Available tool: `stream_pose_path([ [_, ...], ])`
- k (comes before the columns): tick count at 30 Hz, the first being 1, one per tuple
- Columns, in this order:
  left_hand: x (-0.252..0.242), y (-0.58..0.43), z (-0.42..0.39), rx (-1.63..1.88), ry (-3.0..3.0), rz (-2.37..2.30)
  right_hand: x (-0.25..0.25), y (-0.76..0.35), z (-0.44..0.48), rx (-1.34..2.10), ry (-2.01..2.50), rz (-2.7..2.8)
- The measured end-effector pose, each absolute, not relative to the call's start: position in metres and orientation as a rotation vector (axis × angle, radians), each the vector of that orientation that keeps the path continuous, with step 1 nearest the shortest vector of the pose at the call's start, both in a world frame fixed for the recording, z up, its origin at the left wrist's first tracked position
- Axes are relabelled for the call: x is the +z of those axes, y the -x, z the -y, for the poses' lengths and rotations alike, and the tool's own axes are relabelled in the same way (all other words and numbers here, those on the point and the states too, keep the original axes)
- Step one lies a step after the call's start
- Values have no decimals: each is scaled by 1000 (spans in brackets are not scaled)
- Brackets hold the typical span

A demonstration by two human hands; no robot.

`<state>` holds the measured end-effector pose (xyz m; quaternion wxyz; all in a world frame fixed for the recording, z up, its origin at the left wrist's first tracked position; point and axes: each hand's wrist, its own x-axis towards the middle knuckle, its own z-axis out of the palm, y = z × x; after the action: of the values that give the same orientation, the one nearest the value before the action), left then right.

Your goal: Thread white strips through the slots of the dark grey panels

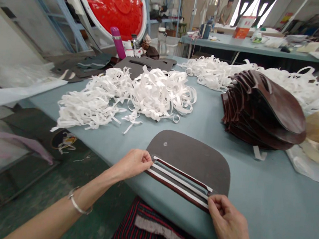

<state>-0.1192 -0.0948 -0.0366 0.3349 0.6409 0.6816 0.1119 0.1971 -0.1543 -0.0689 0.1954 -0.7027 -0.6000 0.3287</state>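
Note:
A dark brown curved leather piece [192, 159] lies flat near the table's front edge, with white strips [179, 181] running along its straight edge. My left hand [133, 163] pinches the left end of the strips, fingers closed. My right hand [227, 219] presses and pinches the right end of the strips, fingers curled together. Both hands rest on the grey-blue table [269, 193].
A heap of loose white strips [127, 96] lies behind the piece, another heap [268, 76] further back. A stack of brown leather pieces [264, 112] stands at the right. A red round fan cover [114, 1] and a purple bottle [118, 42] are at the back left. A person stands far behind.

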Motion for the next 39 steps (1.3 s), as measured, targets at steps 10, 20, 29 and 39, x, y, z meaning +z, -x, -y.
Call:
stream_pose_path([
  [10,-51,104,115,465,-2146,-1822,-58,-200,148,1039,1898,1622],
  [20,-62,97,156,215,-2747,-1784,-55,-193,147,870,2004,1654],
  [29,-72,88,166,249,-2705,-1870,-52,-186,148,605,2137,1841],
  [39,-75,105,152,321,-2638,-1829,-53,-135,137,354,1406,2351],
])
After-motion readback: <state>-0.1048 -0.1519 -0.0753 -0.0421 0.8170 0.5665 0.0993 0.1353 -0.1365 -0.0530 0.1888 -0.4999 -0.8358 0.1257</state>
